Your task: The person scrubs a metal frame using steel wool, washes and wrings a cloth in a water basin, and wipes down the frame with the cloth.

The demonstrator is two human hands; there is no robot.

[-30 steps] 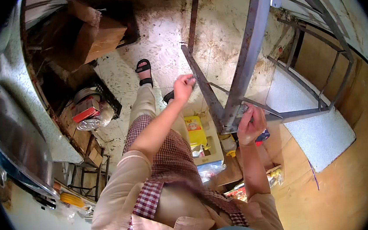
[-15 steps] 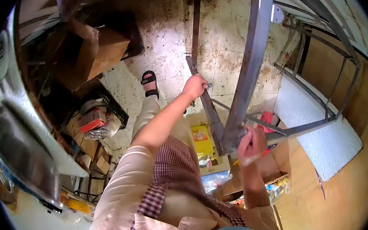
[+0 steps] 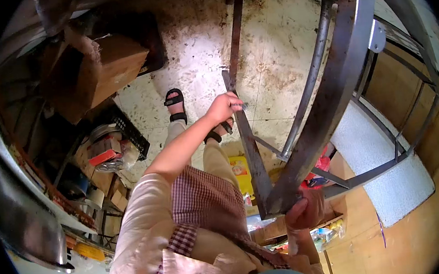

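A rusty grey metal frame (image 3: 326,101) stands tilted on the right, its lower corner close to my body. My right hand (image 3: 305,210) is closed on that corner, with its fingers partly hidden behind the bar. Further forward, my left hand (image 3: 223,108) is closed beside the frame's thin left bar (image 3: 251,157). A small dark piece, too small to name, sticks out from its fingers. A round metal tube (image 3: 311,77) runs inside the frame.
A cardboard box (image 3: 114,68) and a black crate (image 3: 131,131) lie at the left. A steel basin (image 3: 25,216) is at the far left. Below the frame are a yellow packet (image 3: 241,174) and a red bag (image 3: 323,164). A speckled board (image 3: 390,174) lies at the right.
The frame's lower corner has moved down toward my body, along with my right hand. The round tube and my second sandal now show more. My left hand stays closed near the left bar.
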